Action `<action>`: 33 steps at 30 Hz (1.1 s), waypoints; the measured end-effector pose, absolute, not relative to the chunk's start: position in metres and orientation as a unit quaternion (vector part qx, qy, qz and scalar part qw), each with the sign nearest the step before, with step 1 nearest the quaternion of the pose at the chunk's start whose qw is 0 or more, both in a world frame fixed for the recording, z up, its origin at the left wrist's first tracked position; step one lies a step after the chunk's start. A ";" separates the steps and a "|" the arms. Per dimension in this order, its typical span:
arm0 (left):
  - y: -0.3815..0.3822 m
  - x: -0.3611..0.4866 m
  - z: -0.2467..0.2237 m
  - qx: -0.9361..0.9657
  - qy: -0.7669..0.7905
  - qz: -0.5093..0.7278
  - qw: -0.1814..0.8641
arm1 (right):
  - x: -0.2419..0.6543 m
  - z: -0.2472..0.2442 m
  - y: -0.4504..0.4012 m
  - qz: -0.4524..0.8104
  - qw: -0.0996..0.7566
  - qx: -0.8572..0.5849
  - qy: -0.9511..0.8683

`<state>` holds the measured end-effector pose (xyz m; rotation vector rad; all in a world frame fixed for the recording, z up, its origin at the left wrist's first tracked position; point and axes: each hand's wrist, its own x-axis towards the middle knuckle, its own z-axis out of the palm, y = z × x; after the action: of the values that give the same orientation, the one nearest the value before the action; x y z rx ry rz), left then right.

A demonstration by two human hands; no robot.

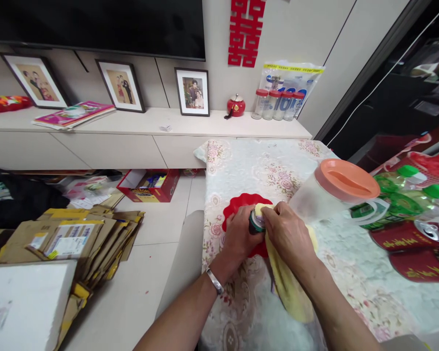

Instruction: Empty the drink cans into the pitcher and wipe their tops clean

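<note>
My left hand [238, 233] is wrapped round a dark green container [256, 223] with a clear rim, above a red scalloped dish [246, 201] on the table. A yellow cloth [290, 287] is pinched in my right hand [283, 231], its upper end pressed on the container's top. The rest of the cloth hangs down below and beside my right hand. Whatever the container holds is hidden by the cloth and fingers.
Right of my hands stand a pitcher [314, 195] with an orange lid, green-capped bottles [424, 200] and dark red cans [406, 239]. A flowered tablecloth [241, 165] covers the table. Flattened cardboard [76, 239] and a red box [149, 187] lie on the floor at left.
</note>
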<state>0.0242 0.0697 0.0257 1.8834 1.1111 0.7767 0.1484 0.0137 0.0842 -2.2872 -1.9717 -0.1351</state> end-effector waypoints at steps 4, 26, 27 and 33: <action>0.068 0.024 0.028 0.741 0.439 0.305 0.407 | 0.137 0.108 0.017 0.022 -0.044 -0.789 -0.613; 0.069 0.023 0.020 0.748 0.432 0.317 0.393 | 0.178 0.090 0.000 0.054 0.168 -0.680 -0.712; 0.069 0.023 0.020 0.748 0.430 0.316 0.395 | 0.180 0.093 0.003 0.023 0.162 -0.683 -0.712; 0.069 0.022 0.023 0.749 0.427 0.310 0.400 | 0.199 0.091 0.007 -0.093 0.287 -0.687 -0.661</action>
<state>0.0217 0.0685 0.0226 1.8954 1.0814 0.7849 0.1993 0.0073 0.0907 -1.8359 -1.7655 -0.2493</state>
